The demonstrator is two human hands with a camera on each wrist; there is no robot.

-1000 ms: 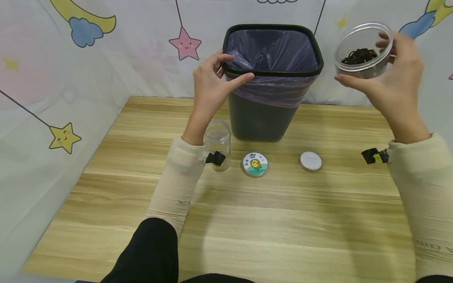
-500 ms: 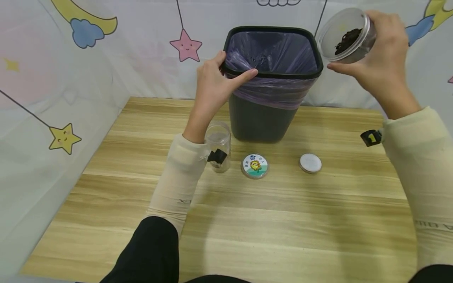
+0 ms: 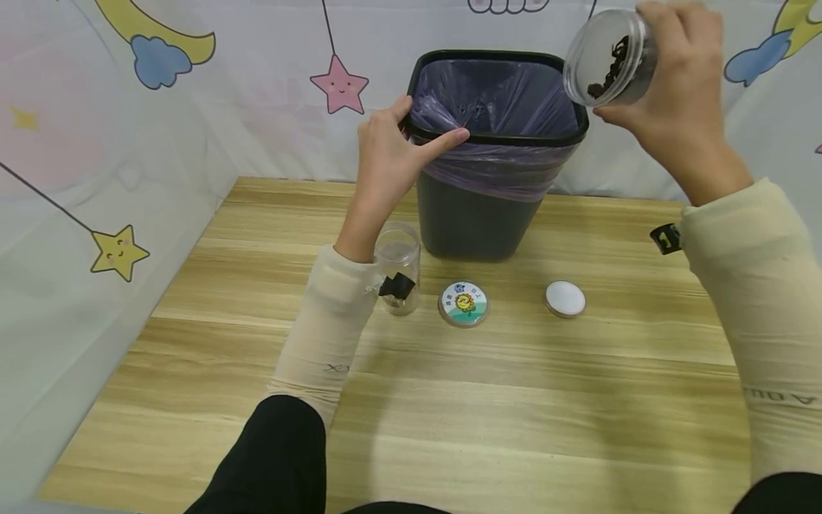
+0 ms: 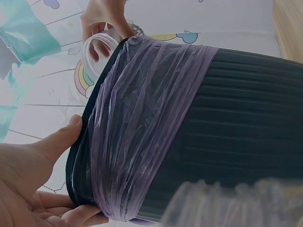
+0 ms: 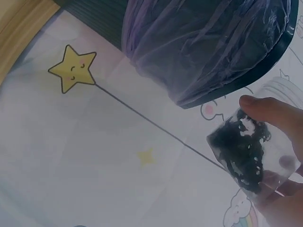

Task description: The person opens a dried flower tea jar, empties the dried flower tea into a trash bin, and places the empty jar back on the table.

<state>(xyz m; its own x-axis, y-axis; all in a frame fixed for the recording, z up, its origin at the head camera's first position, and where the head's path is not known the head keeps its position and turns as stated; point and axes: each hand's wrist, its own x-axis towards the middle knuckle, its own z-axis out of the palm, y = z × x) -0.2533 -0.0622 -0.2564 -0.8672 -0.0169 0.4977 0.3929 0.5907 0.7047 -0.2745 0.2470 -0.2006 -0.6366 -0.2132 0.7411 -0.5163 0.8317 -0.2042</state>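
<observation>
A dark trash can (image 3: 472,221) lined with a purple plastic bag (image 3: 501,168) stands at the back of the table. My left hand (image 3: 392,157) grips its rim at the front left corner, thumb along the front edge and fingers round the side. My right hand (image 3: 683,100) holds a clear plastic jar (image 3: 642,75) by its body, tilted with its mouth toward the can, at the rim's right side. Dark shrivelled leaf-like matter (image 5: 241,151) clings inside the jar, toward its bottom in the right wrist view.
A clear jar (image 3: 398,250) stands beside my left wrist. On the wooden table (image 3: 514,400) lie a lid with a sunflower picture (image 3: 464,305) and a plain white lid (image 3: 565,298). A patterned cloth (image 3: 270,121) hangs right behind the can.
My right hand has moved left and up to the can's rim, tipping the jar further over toward it. The dark matter has shifted inside the jar. My left hand stays on the rim.
</observation>
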